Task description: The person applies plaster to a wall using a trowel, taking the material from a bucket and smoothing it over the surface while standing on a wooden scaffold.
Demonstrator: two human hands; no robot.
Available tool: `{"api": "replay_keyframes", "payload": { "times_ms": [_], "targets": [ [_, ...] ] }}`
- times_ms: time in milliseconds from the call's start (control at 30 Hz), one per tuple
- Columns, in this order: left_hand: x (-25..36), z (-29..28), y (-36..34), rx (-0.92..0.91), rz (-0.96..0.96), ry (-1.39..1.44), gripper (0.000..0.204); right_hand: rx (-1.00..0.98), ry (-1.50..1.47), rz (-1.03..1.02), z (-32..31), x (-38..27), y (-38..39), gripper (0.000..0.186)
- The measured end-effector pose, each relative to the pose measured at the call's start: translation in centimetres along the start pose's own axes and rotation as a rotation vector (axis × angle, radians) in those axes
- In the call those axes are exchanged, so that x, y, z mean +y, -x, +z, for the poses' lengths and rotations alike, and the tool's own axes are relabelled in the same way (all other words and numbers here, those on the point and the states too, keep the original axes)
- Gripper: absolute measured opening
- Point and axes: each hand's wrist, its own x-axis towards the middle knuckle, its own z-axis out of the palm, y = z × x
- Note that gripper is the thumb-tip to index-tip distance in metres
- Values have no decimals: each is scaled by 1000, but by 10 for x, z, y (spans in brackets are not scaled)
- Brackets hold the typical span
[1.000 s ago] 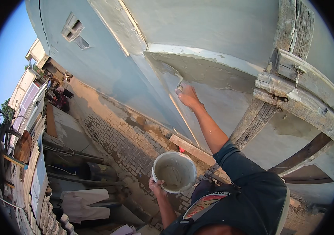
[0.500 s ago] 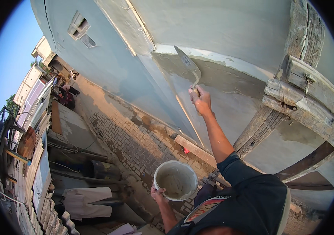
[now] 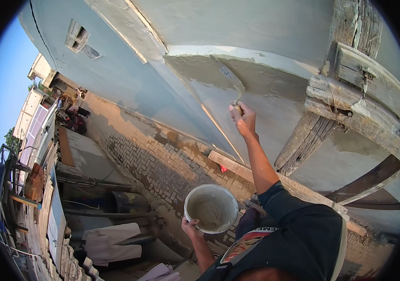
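Observation:
My right hand [image 3: 244, 119] is closed round the handle of a trowel [image 3: 228, 74], arm stretched up toward the wall. The trowel's mortar-smeared blade lies against a band of wet grey mortar [image 3: 275, 80], just under a pale ledge [image 3: 242, 50]. Below the band, the wall surface is lighter and smoother. Low in front of me, my left hand [image 3: 190, 226] grips the near left rim of a round bucket [image 3: 227, 201]. Grey mortar [image 3: 207, 213] coats the inside and lies at the bottom. Fingers under the bucket are partly hidden.
Weathered timber beams [image 3: 350, 105], tied with wire, cross at my right close to the wall. A plank [image 3: 230, 165] runs below my right arm. Far below is a brick-paved alley [image 3: 148, 157]. Corrugated roofing [image 3: 75, 255] and hanging white trousers [image 3: 112, 242] are at lower left.
My right hand has shifted the trowel rightward along the wall, and its blade now lies flatter on the mortar. The view has swung slightly; my left hand still holds the bucket.

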Motion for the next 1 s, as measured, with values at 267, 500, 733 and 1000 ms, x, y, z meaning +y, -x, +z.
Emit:
{"api": "replay_keyframes", "payload": {
  "times_ms": [267, 500, 733, 1000],
  "targets": [
    [-1, 39, -25, 1, 21, -57, 39, -170, 75, -140, -76, -85, 103, 35],
    [-10, 95, -69, -186, -115, -112, 37, -307, 413, -328, -213, -136, 207, 23],
    [-25, 149, -83, -371, -97, -32, 40, 311, 465, 40, -309, -139, 264, 27],
    [-21, 178, -67, -441, -108, -18, 37, -15, 782, 192, -305, -133, 198, 23]
  ]
}}
